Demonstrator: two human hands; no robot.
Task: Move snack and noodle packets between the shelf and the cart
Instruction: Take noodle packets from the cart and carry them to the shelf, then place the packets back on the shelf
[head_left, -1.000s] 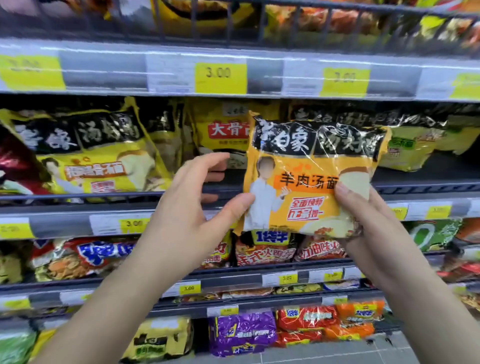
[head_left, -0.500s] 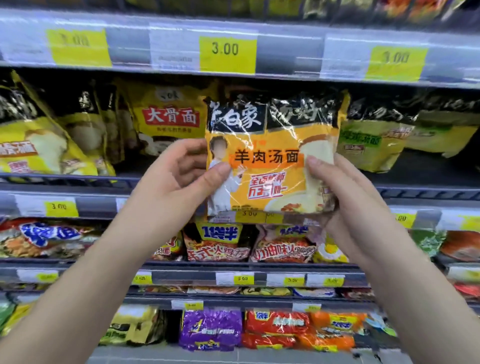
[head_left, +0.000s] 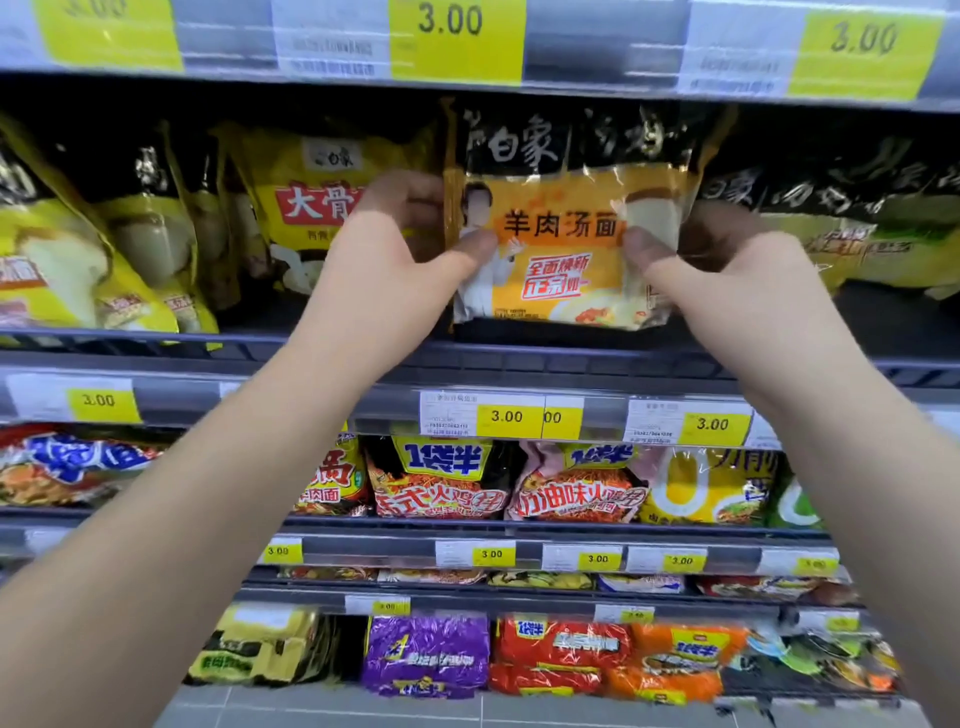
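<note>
Grey shelf (head_left: 571, 359), pale tiled floor (head_left: 291, 709)

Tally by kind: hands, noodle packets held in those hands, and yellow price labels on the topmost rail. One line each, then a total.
Hands: 2, left hand and right hand
Held noodle packet: 1
Yellow price labels on the topmost rail: 3, left label, middle label, right label
Total: 6

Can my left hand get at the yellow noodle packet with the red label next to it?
Probably yes: the yellow plastic noodle packet with the red label stands right beside the left hand, with nothing in front of it. But that hand pinches the orange noodle packet, so it must let go first.
</note>
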